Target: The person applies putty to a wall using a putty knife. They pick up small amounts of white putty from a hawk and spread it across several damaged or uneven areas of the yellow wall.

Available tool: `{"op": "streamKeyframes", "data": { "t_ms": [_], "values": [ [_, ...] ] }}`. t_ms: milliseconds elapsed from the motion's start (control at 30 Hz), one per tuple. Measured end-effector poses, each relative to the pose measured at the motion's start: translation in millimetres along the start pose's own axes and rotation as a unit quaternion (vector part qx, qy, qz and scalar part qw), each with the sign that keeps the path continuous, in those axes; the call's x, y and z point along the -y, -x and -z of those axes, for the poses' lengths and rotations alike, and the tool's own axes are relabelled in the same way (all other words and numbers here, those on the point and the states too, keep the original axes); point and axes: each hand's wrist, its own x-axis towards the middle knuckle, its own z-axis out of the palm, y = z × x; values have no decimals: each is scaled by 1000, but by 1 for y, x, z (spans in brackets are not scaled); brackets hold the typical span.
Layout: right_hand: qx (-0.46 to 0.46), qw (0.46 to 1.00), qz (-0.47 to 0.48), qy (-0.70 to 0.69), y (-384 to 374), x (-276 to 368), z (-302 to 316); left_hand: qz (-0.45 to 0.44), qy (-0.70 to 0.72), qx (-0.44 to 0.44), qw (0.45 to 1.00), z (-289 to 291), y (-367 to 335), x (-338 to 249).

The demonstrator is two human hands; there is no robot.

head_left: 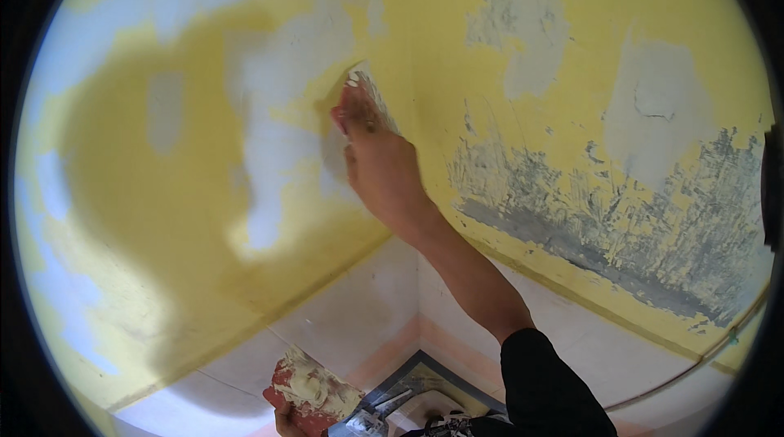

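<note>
My right hand (388,176) reaches up the yellow wall, left of the corner, with its fingers closed round a red putty spreader (354,104). Pale putty coats the spreader's edge, which appears to touch the wall (196,208) beside a whitish filled patch (286,61). Low in the picture, my left hand (284,424) is only partly in view. It grips a second red spreader (300,414), with a thick heap of cream putty (309,386) on its face. My right forearm, in a black sleeve (547,384), crosses in front of the corner.
On the right wall, paint is scraped off to grey (604,225), with filled patches (657,102) above. Pale tiles (359,298) line the lower walls. A dark-edged surface (420,363) stands in the corner below. A thin cable (694,376) curves along the right.
</note>
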Motion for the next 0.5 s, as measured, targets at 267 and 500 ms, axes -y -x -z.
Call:
{"op": "streamKeyframes", "data": {
  "t_ms": [267, 500],
  "values": [
    [-42, 994, -64, -82, -102, -22, 51, 40, 121, 18, 992, 6, -3, 3],
    [-17, 998, 13, -51, -67, -25, 12, -8, -19, -32, 999, 31, -3, 21]
  ]
}}
